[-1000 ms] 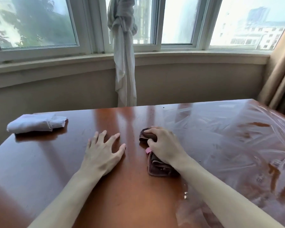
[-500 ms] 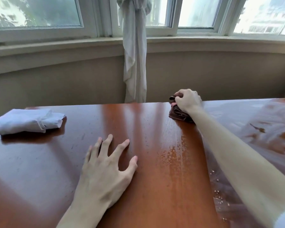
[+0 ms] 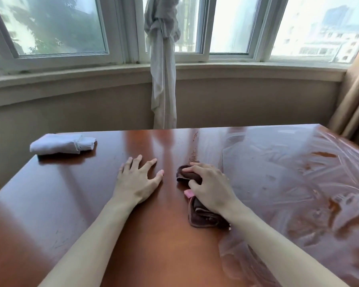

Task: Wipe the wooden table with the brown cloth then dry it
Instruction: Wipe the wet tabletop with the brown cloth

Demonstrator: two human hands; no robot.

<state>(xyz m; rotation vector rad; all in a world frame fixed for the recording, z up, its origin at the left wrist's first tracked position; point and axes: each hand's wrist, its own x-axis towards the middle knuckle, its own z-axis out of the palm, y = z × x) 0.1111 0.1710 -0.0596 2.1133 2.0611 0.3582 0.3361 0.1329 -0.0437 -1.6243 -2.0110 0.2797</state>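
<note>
The glossy wooden table [image 3: 56, 204] fills the lower view; its right half shows wet streaks and smears. A folded brown cloth [image 3: 203, 217] with a small pink tag lies on the table's middle. My right hand [image 3: 210, 186] presses down on it, fingers curled over its far end. To the left of the cloth, my left hand [image 3: 138, 180] rests flat on the wood with fingers spread, holding nothing. A folded white cloth [image 3: 62, 144] sits at the far left corner.
A knotted grey-white curtain [image 3: 163, 79] hangs in front of the window sill behind the table's far edge. A tan curtain [image 3: 354, 100] hangs at the right, close to the table's far right corner.
My right hand has pulled the brown cloth back from the table's far edge to the middle, close to my left hand. My left hand stays flat in the same place.
</note>
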